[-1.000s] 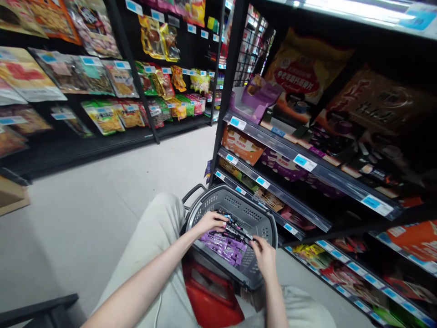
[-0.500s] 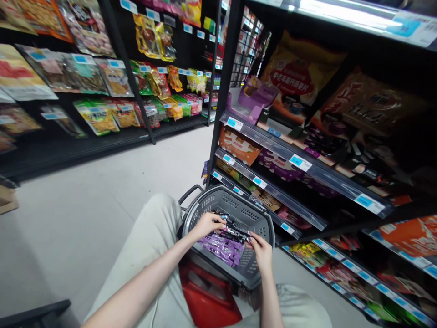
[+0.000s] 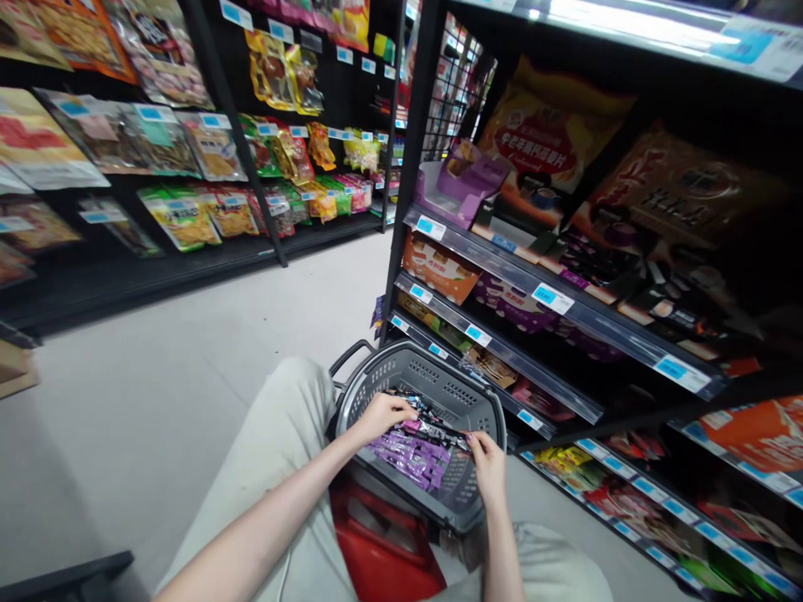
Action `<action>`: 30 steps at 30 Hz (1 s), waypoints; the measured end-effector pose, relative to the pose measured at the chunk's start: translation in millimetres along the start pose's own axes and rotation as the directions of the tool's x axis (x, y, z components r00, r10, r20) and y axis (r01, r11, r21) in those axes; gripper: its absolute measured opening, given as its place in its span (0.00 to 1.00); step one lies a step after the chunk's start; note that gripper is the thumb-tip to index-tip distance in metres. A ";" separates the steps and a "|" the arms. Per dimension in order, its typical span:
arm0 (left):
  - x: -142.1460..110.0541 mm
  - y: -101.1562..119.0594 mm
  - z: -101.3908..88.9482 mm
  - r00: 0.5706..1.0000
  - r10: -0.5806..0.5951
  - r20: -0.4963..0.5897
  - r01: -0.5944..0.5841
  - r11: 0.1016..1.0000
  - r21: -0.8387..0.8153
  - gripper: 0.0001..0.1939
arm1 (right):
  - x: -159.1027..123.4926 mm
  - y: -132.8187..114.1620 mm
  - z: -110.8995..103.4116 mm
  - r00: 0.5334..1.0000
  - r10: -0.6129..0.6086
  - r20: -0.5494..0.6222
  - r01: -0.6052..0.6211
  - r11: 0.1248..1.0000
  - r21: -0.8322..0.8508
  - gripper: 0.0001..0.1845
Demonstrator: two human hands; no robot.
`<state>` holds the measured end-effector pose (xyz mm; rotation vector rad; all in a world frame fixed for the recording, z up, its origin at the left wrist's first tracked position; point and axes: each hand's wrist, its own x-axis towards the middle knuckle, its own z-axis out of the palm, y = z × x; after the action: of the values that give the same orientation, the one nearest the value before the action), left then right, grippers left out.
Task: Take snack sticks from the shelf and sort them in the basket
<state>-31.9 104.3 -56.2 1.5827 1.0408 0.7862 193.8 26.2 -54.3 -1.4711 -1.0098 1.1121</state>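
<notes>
A grey plastic shopping basket (image 3: 439,380) rests on my lap, over a red object (image 3: 382,543). Inside lie several purple stick packets (image 3: 411,456) and a bundle of dark stick packets (image 3: 432,425). My left hand (image 3: 380,415) is closed on the left end of the dark bundle. My right hand (image 3: 486,460) pinches its right end. Both hands hold the bundle just above the purple packets.
A black shelving unit (image 3: 565,313) with blue price tags and snack boxes stands close on the right. Further shelves of bagged snacks (image 3: 188,209) line the left wall. A pale floor aisle (image 3: 188,368) runs between them. A dark object's edge (image 3: 63,573) shows bottom left.
My hands have shifted slightly on the dark bundle, the right one moving a little down and right. The basket stays in place.
</notes>
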 end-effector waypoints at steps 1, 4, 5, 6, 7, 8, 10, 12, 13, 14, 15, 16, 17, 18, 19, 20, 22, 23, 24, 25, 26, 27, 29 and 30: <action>0.0 1.1 -1.4 1.000 -0.004 0.018 0.004 1.000 -0.004 0.12 | -0.6 -0.5 -1.1 1.000 0.007 0.019 -0.007 1.000 0.006 0.14; 0.0 3.9 -4.8 0.994 -0.013 0.109 0.017 0.999 -0.030 0.13 | -3.1 -2.8 -6.9 0.996 0.046 0.081 -0.049 0.998 0.030 0.15; 0.1 4.4 -5.3 0.991 -0.008 0.134 0.012 0.999 -0.033 0.13 | -4.0 -4.0 -9.2 0.994 0.060 0.089 -0.064 0.997 0.035 0.15; 0.1 4.5 -5.2 0.989 0.000 0.147 0.005 0.999 -0.033 0.13 | -4.9 -5.5 -11.5 0.993 0.073 0.091 -0.076 0.996 0.036 0.16; 0.1 4.2 -4.6 0.989 0.007 0.146 -0.002 1.000 -0.031 0.13 | -5.6 -7.2 -13.5 0.992 0.081 0.092 -0.085 0.996 0.033 0.16; 0.1 3.4 -3.6 0.991 0.010 0.134 -0.006 1.000 -0.028 0.12 | -6.2 -8.9 -15.2 0.992 0.087 0.095 -0.090 0.996 0.028 0.16; 0.1 1.0 -0.7 0.995 0.000 0.103 0.003 0.999 -0.033 0.12 | -7.0 -11.9 -17.5 0.990 0.092 0.107 -0.094 0.995 0.014 0.16; 0.2 -1.6 2.3 0.996 -0.020 0.088 0.027 0.997 -0.078 0.13 | -7.3 -13.4 -18.6 0.990 0.091 0.111 -0.092 0.996 0.005 0.16; 0.5 -2.7 3.4 0.996 -0.034 0.085 0.044 0.992 -0.114 0.13 | -7.2 -13.3 -18.7 0.990 0.091 0.109 -0.092 0.996 0.008 0.16; 0.8 -3.4 4.2 0.995 -0.048 0.087 0.061 0.986 -0.154 0.15 | -7.1 -12.9 -18.8 0.990 0.091 0.107 -0.093 0.995 0.018 0.17; 1.1 -3.9 4.4 0.994 -0.060 0.095 0.078 0.979 -0.191 0.17 | -6.9 -12.1 -19.0 0.990 0.091 0.106 -0.095 0.995 0.033 0.17; 1.5 -4.1 4.2 0.991 -0.071 0.110 0.094 0.972 -0.216 0.20 | -6.6 -11.2 -19.2 0.990 0.092 0.107 -0.098 0.994 0.050 0.17; 1.9 -4.2 3.5 0.988 -0.081 0.132 0.109 0.968 -0.226 0.22 | -6.4 -10.2 -19.7 0.990 0.093 0.110 -0.100 0.993 0.066 0.18; 2.1 -4.2 2.6 0.983 -0.088 0.159 0.122 0.967 -0.223 0.22 | -6.2 -9.5 -20.3 0.989 0.094 0.114 -0.103 0.992 0.077 0.19; 2.1 -4.1 1.5 0.978 -0.095 0.188 0.135 0.968 -0.212 0.21 | -6.1 -8.9 -21.2 0.988 0.097 0.116 -0.107 0.991 0.080 0.19; 1.7 -3.9 0.3 0.970 -0.105 0.220 0.150 0.969 -0.197 0.20 | -6.0 -8.4 -22.0 0.989 0.100 0.111 -0.109 0.991 0.073 0.19; -0.2 -3.3 -1.3 0.943 -0.142 0.300 0.203 0.961 -0.185 0.19 | -5.8 -7.4 -23.0 0.991 0.098 0.091 -0.101 0.995 0.024 0.17; -1.8 -2.8 -1.5 0.922 -0.164 0.352 0.243 0.950 -0.195 0.21 | -5.6 -6.6 -22.8 0.992 0.096 0.079 -0.096 0.995 -0.005 0.17; -3.8 -2.1 -1.1 0.894 -0.184 0.408 0.286 0.936 -0.206 0.23 | -5.4 -5.6 -21.9 0.993 0.095 0.071 -0.093 0.995 -0.031 0.17; -6.0 -1.2 -0.1 0.866 -0.197 0.460 0.323 0.922 -0.213 0.25 | -5.1 -4.4 -20.4 0.993 0.095 0.065 -0.092 0.994 -0.051 0.17; -8.4 -0.2 1.6 0.840 -0.202 0.504 0.348 0.912 -0.215 0.27 | -4.9 -3.0 -18.3 0.994 0.092 0.063 -0.087 0.994 -0.067 0.17; -10.8 0.9 3.7 0.816 -0.198 0.543 0.361 0.908 -0.212 0.27 | -4.7 -1.5 -15.8 0.995 0.082 0.065 -0.077 0.994 -0.080 0.17; -15.0 3.1 9.0 0.770 -0.186 0.610 0.374 0.907 -0.195 0.22 | -4.3 0.7 -10.6 0.997 0.035 0.067 -0.027 0.993 -0.112 0.16; -16.6 4.0 11.7 0.746 -0.186 0.639 0.387 0.903 -0.189 0.19 | -4.2 1.4 -8.3 0.998 0.003 0.068 0.006 0.991 -0.133 0.15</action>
<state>-27.4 84.1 -54.8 1.2231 0.6168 0.1691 201.0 20.1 -54.4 -1.5464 -1.1513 1.1174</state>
